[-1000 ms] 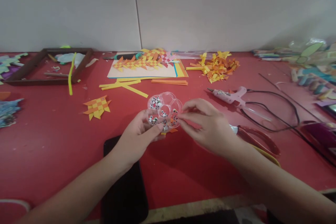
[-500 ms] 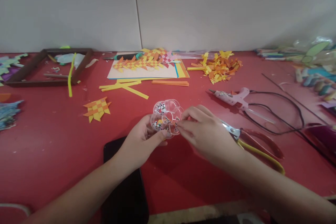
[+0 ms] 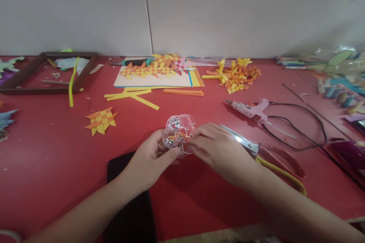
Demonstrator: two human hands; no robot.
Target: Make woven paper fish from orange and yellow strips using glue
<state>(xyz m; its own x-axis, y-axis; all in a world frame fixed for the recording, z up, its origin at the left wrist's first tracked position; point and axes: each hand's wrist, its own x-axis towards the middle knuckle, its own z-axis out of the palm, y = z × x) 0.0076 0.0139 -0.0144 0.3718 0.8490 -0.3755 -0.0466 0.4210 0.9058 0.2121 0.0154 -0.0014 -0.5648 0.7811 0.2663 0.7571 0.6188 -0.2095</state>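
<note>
A clear flower-shaped plastic box (image 3: 179,132) with several round compartments of googly eyes is held just above the red table (image 3: 51,159). My left hand (image 3: 148,159) grips its lower left side, thumb on the front edge. My right hand (image 3: 219,152) pinches the box's right side with its fingertips together. A black phone (image 3: 128,212) lies under my left forearm.
Red-handled scissors (image 3: 265,152) lie right of my right hand, a pink glue gun (image 3: 251,108) with black cord behind them. A woven orange-yellow paper piece (image 3: 100,120) sits at left. Paper strips, woven pieces on card (image 3: 156,76) and scraps (image 3: 236,72) lie farther back; a wooden frame (image 3: 42,74) far left.
Both hands have brought the box lower and closer to me. The right fingers have closed in tighter on the box's right side.
</note>
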